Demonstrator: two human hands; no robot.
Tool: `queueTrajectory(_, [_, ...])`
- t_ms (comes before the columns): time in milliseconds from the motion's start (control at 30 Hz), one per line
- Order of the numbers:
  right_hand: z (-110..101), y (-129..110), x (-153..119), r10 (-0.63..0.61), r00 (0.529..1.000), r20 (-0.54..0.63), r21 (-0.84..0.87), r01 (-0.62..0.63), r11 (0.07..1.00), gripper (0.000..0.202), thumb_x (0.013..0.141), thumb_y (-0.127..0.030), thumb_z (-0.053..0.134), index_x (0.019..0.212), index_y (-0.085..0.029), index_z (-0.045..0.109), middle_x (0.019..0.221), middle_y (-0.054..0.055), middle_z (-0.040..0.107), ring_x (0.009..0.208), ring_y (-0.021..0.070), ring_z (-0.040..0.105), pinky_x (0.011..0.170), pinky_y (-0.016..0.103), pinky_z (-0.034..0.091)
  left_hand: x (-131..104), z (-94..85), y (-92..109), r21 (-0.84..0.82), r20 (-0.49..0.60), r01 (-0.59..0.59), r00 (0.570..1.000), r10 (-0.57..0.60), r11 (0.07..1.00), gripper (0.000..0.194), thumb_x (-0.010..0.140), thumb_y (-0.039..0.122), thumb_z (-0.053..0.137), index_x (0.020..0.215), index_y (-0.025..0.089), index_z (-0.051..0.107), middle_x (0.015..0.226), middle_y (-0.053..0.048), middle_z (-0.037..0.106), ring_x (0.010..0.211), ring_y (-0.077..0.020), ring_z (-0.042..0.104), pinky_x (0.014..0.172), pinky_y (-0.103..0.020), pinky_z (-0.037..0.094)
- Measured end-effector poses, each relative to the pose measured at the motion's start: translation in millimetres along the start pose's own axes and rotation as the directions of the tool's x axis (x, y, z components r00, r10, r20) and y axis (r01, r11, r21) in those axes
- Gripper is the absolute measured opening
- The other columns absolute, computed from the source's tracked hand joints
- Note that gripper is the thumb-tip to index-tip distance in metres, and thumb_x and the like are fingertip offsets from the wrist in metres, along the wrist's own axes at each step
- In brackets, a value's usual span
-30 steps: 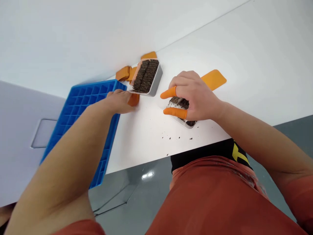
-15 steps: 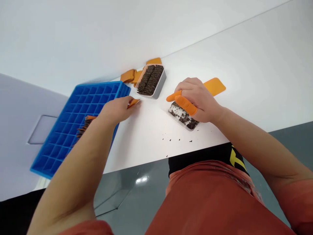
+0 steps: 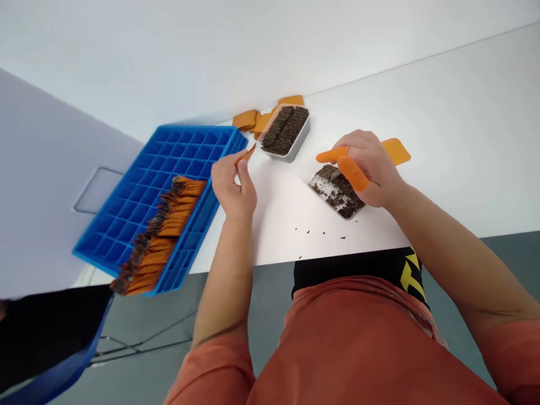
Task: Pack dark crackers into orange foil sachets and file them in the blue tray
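Observation:
My left hand (image 3: 235, 185) pinches a small orange packet (image 3: 248, 153) between thumb and fingers, at the right edge of a blue divided tray (image 3: 139, 169). Orange finger cots cover the thumb and index finger of my right hand (image 3: 373, 169). These two fingers are apart over the near plastic box (image 3: 335, 211), and I see nothing between them. Thin dark brown sheets (image 3: 343, 194) stand packed in that box, with a whitish patch showing at the side. Behind it, a second box (image 3: 295, 147) holds rows of similar dark sheets (image 3: 287, 129).
Several orange packets with dark ends (image 3: 169, 225) lie along the tray's near right side. More flat orange packets (image 3: 244, 120) lie behind the far box. An orange piece (image 3: 396, 152) rests beyond my right hand. Dark crumbs (image 3: 342, 237) dot the white table (image 3: 274, 225) near its front edge.
My left hand has lifted and turned upward with the orange packet, uncovering the row of packets in the tray. My right thumb and index finger have risen off the near box. The view has shifted left.

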State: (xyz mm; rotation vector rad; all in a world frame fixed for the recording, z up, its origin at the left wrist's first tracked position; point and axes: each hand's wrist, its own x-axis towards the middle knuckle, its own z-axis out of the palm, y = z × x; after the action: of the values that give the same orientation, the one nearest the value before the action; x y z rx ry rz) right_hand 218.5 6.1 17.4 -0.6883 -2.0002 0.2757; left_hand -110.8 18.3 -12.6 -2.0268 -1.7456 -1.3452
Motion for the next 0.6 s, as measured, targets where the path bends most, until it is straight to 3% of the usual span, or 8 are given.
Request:
queueTrajectory(100, [-4,-1,0,-0.002,1.0,-0.024,-0.007,0.002,1.0,0.057,0.119,-0.058,0.03,0.106,-0.03,0.078,0.096,0.003,0.075,0.089,0.0223,0.066,0.094,0.049,0.048,-1,3.1,-8,-0.036,-0.078,-0.061,0.995,0.058,0.997,0.035,0.108,0.049,0.058,0.116,0.026,0.084,0.117,-0.013,0.081,0.118,-0.031,0.073,0.118,-0.056,0.053])
queueTrajectory(267, [-8,-1,-1,-0.024,0.998,-0.06,-0.038,0.022,0.999,0.045,0.118,-0.055,0.043,0.118,-0.031,0.081,0.099,0.004,0.078,0.091,0.0237,0.07,0.093,0.051,0.051,-6,4.4,-18,-0.055,-0.042,-0.09,0.995,0.088,0.994,0.016,0.104,0.038,0.068,0.106,0.03,0.083,0.111,-0.01,0.08,0.115,-0.0321,0.072,0.116,-0.058,0.053])
queueTrajectory(433, [-10,6,-1,-0.082,0.991,-0.102,-0.061,0.076,0.995,0.04,0.118,-0.05,0.046,0.122,-0.032,0.081,0.095,0.003,0.079,0.089,0.0222,0.071,0.089,0.049,0.054,-6,3.7,-19,0.013,-0.054,-0.088,0.995,0.089,0.996,0.014,0.102,0.042,0.074,0.099,0.032,0.083,0.123,-0.01,0.079,0.123,-0.0343,0.068,0.118,-0.061,0.05])
queueTrajectory(600, [-15,8,-2,-0.039,0.995,-0.089,-0.101,0.03,0.994,0.042,0.117,-0.054,0.046,0.122,-0.033,0.083,0.097,0.003,0.079,0.092,0.023,0.073,0.093,0.05,0.058,-6,2.3,-23,0.009,-0.03,-0.009,1.0,0.009,1.0,0.02,0.099,0.049,0.078,0.099,0.029,0.079,0.122,-0.011,0.077,0.127,-0.0351,0.067,0.122,-0.06,0.048])
